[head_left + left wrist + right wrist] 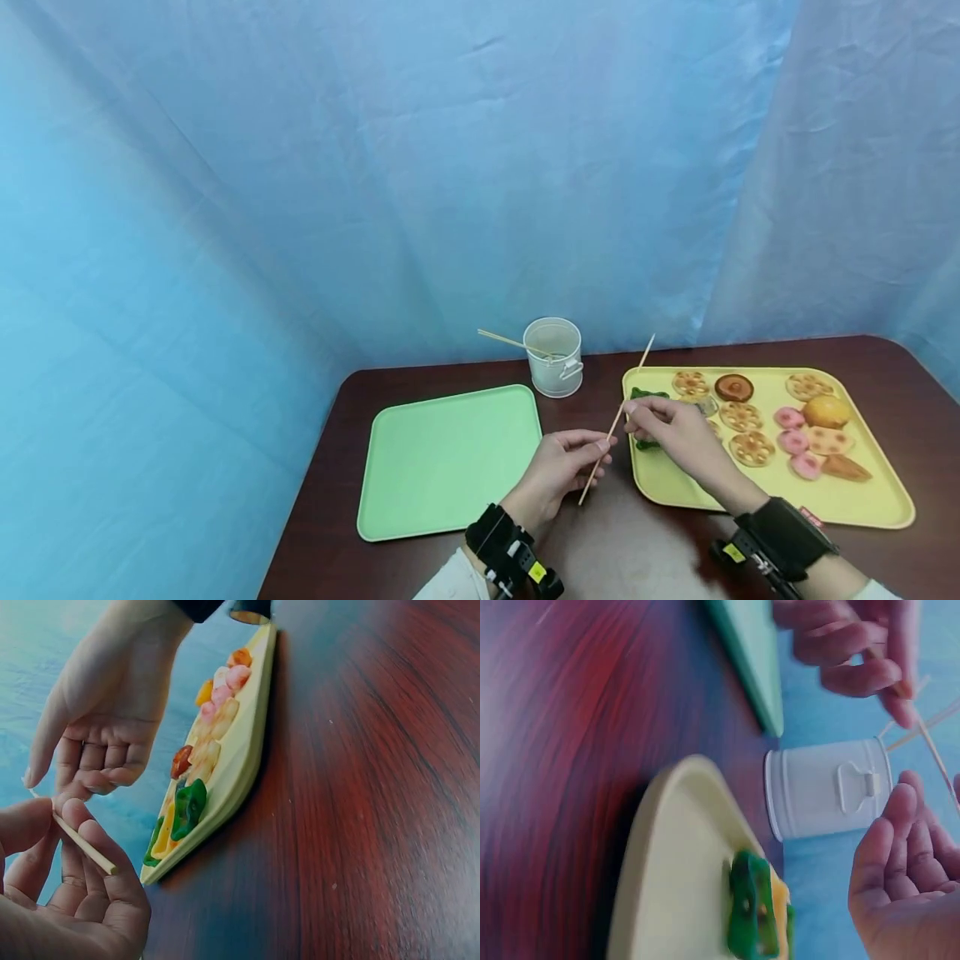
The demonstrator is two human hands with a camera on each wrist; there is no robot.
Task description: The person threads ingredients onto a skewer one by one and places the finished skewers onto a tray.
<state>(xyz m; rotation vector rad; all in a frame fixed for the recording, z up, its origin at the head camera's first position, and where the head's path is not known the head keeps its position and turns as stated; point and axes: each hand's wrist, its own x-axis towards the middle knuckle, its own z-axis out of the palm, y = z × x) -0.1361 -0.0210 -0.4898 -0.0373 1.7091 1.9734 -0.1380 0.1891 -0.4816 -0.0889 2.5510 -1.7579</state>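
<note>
A thin wooden skewer (615, 422) slants up and away between the two hands, its far end over the yellow tray's back left corner. My left hand (558, 467) pinches its lower part between thumb and fingers, with a short end sticking out below. Farther up, my right hand (678, 433) holds the skewer at thumb and fingertip, the other fingers loosely bent. Under the right hand lies the yellow tray (675, 492) with toy food pieces. Green pepper-like pieces (751, 906) at its left end are partly hidden by that hand in the head view.
A green tray (450, 467) lies to the left. Behind, a white metal bucket (555, 375) holds thin sticks (502, 337) leaning left. Waffle-like rounds (752, 448), pink pieces (793, 441) and a yellow piece (827, 412) lie on the yellow tray. Blue cloth (480, 167) hangs behind the table.
</note>
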